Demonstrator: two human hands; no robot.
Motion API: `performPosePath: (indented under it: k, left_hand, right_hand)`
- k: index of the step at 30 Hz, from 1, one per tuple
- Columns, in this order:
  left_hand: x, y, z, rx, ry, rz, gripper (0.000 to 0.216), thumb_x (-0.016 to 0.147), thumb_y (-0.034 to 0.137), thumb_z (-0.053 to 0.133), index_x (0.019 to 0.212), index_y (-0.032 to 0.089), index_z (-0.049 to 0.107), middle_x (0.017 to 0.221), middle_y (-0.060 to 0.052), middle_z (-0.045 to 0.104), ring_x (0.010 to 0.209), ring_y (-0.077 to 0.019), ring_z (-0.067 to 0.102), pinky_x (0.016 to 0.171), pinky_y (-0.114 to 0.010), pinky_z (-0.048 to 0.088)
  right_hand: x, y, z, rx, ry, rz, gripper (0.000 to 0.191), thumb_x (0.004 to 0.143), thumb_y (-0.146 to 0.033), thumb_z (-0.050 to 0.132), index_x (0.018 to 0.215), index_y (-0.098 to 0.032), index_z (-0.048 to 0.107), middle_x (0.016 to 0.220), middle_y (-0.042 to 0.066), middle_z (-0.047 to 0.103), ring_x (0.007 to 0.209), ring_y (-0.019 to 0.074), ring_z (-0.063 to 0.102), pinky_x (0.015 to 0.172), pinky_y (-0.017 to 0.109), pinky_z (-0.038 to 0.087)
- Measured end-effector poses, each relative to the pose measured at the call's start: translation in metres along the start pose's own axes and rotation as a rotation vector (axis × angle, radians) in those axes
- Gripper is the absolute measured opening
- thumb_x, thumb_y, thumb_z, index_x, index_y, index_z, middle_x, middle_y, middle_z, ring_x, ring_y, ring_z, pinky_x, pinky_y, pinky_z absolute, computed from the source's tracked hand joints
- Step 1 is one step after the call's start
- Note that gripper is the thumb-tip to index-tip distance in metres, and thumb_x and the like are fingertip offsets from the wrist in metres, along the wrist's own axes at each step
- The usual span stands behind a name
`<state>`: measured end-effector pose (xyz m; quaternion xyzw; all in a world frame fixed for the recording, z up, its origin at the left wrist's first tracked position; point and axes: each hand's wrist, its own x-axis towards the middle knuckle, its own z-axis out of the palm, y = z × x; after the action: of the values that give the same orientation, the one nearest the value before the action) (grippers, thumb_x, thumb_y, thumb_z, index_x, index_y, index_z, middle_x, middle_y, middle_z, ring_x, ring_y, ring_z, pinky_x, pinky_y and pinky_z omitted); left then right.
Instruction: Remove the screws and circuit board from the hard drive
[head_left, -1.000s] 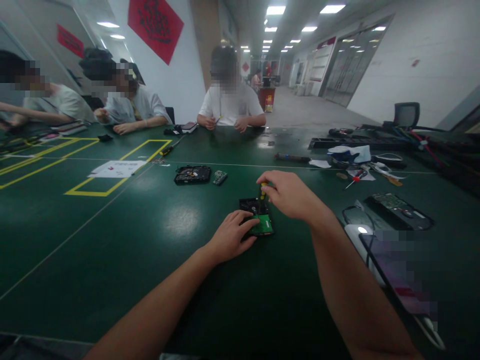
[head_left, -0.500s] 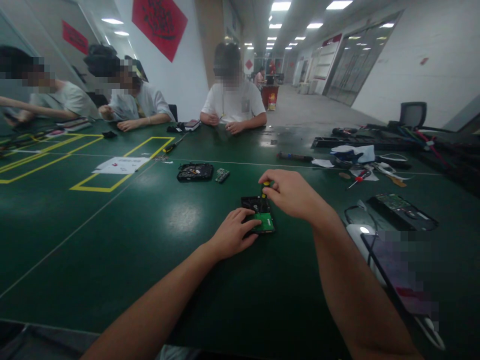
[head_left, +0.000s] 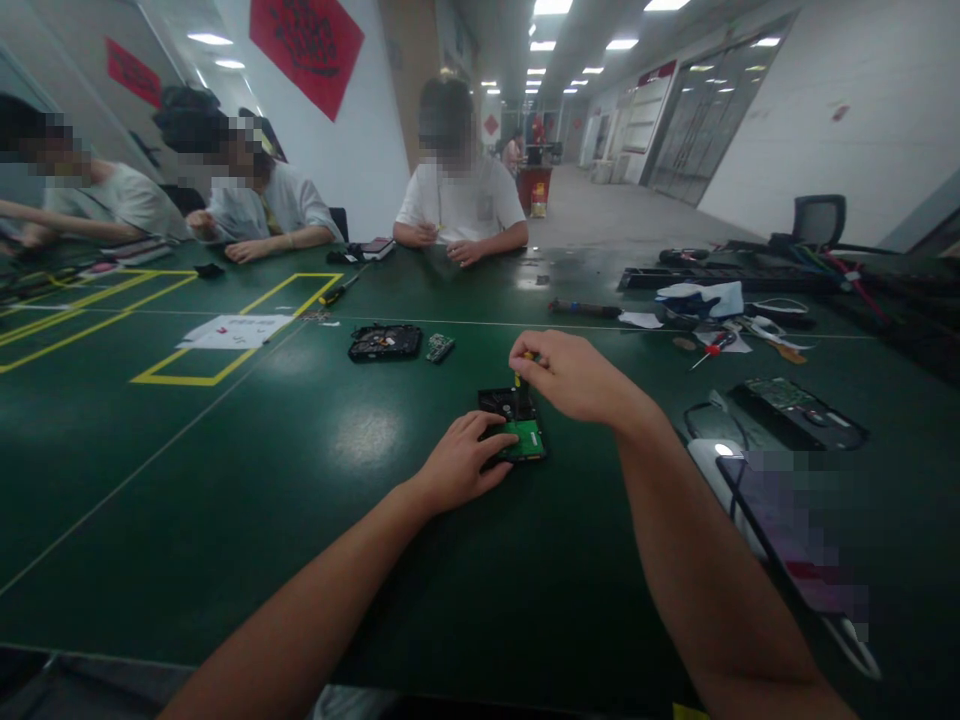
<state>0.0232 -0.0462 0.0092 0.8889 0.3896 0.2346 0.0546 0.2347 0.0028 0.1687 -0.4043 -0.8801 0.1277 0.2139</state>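
A black hard drive (head_left: 504, 405) with a green circuit board (head_left: 525, 440) lies on the green table (head_left: 300, 480) in front of me. My left hand (head_left: 461, 465) rests on its near left edge, fingers curled against the drive. My right hand (head_left: 570, 375) is pinched around the yellow handle of a small screwdriver (head_left: 523, 368) that stands upright on the drive.
A second opened drive (head_left: 385, 342) and a small board (head_left: 440, 347) lie farther back. Tools, cables and a laptop base (head_left: 799, 412) crowd the right side. A phone (head_left: 795, 535) lies at near right. Three people sit at the far side of the table.
My right hand with the screwdriver has shifted slightly left over the drive. My left hand stays on the drive. The view has moved a little.
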Motion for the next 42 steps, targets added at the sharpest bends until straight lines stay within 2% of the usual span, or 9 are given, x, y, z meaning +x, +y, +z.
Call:
performPosePath:
  k: [2,7,13,19,22,26,34,39,42]
  left_hand:
    - [-0.0004,-0.0001,0.0004,-0.005,0.004,-0.001,0.043,0.095,0.034,0.068,0.137,0.029,0.064,0.142,-0.013,0.055,0.132,-0.0330,0.053,0.109,-0.056,0.048]
    - [-0.0015,-0.0016,0.0013,-0.007,0.007,0.000,0.043,0.095,0.035,0.068,0.137,0.028,0.063,0.142,-0.013,0.055,0.132,-0.0331,0.053,0.109,-0.056,0.049]
    - [-0.0008,0.0002,-0.0001,0.008,0.003,-0.005,0.041,0.098,0.039,0.065,0.136,0.026,0.065,0.141,-0.014,0.055,0.132,-0.0329,0.053,0.110,-0.055,0.048]
    - [-0.0006,0.0021,-0.0018,0.005,0.003,-0.007,0.038,0.098,0.036,0.065,0.135,0.026,0.065,0.141,-0.013,0.055,0.132,-0.0323,0.053,0.110,-0.054,0.049]
    - [-0.0008,0.0020,-0.0012,0.014,0.000,-0.007,0.038,0.099,0.037,0.064,0.135,0.025,0.065,0.141,-0.014,0.055,0.132,-0.0325,0.053,0.110,-0.055,0.048]
    - [-0.0006,0.0014,0.0003,0.017,0.011,-0.005,0.039,0.099,0.037,0.065,0.136,0.027,0.064,0.140,-0.013,0.056,0.132,-0.0328,0.053,0.109,-0.056,0.049]
    - [-0.0002,0.0025,-0.0004,0.020,0.013,-0.006,0.039,0.099,0.037,0.065,0.136,0.026,0.065,0.140,-0.014,0.057,0.131,-0.0329,0.054,0.109,-0.056,0.049]
    - [-0.0004,0.0033,-0.0011,0.005,0.020,-0.006,0.038,0.099,0.037,0.065,0.135,0.026,0.065,0.139,-0.014,0.057,0.130,-0.0330,0.054,0.109,-0.056,0.049]
    - [-0.0006,0.0028,-0.0007,0.007,0.022,-0.008,0.039,0.098,0.036,0.065,0.135,0.026,0.065,0.140,-0.013,0.056,0.131,-0.0330,0.053,0.110,-0.056,0.048]
  right_hand:
    - [0.0005,0.0009,0.0003,0.010,0.000,-0.015,0.013,0.098,-0.022,0.056,0.096,-0.022,0.069,0.100,0.005,0.074,0.089,0.0202,0.064,0.081,0.032,0.043]
    - [-0.0024,-0.0013,0.0013,0.103,-0.011,0.067,0.022,0.095,-0.020,0.056,0.114,-0.021,0.068,0.098,0.005,0.075,0.078,0.0187,0.066,0.075,0.032,0.045]
    - [-0.0012,-0.0042,0.0013,0.085,0.005,0.062,0.017,0.099,-0.027,0.055,0.099,-0.021,0.071,0.094,0.005,0.075,0.079,0.0186,0.065,0.074,0.031,0.044]
    - [-0.0022,0.0003,0.0000,0.125,-0.013,0.109,0.024,0.098,-0.022,0.054,0.115,-0.020,0.070,0.096,0.006,0.076,0.078,0.0194,0.068,0.077,0.033,0.048]
    - [-0.0015,0.0015,0.0011,0.113,0.009,0.145,0.018,0.098,-0.026,0.056,0.109,-0.019,0.069,0.092,0.006,0.076,0.078,0.0205,0.068,0.076,0.033,0.048]
    - [-0.0006,0.0011,0.0009,0.102,-0.016,0.070,0.015,0.100,-0.027,0.056,0.098,-0.021,0.070,0.095,0.005,0.075,0.081,0.0192,0.067,0.077,0.032,0.046]
    - [-0.0010,0.0037,0.0036,0.155,0.005,0.178,0.016,0.096,-0.024,0.060,0.110,-0.018,0.067,0.101,0.008,0.075,0.076,0.0183,0.068,0.074,0.032,0.048]
    - [0.0007,0.0034,0.0040,0.223,-0.024,0.102,0.015,0.099,-0.029,0.057,0.098,-0.021,0.070,0.097,0.005,0.075,0.069,0.0160,0.067,0.072,0.032,0.048]
    - [0.0013,0.0046,0.0040,0.224,-0.004,0.088,0.018,0.097,-0.024,0.056,0.105,-0.020,0.071,0.101,0.004,0.076,0.066,0.0145,0.066,0.073,0.032,0.049]
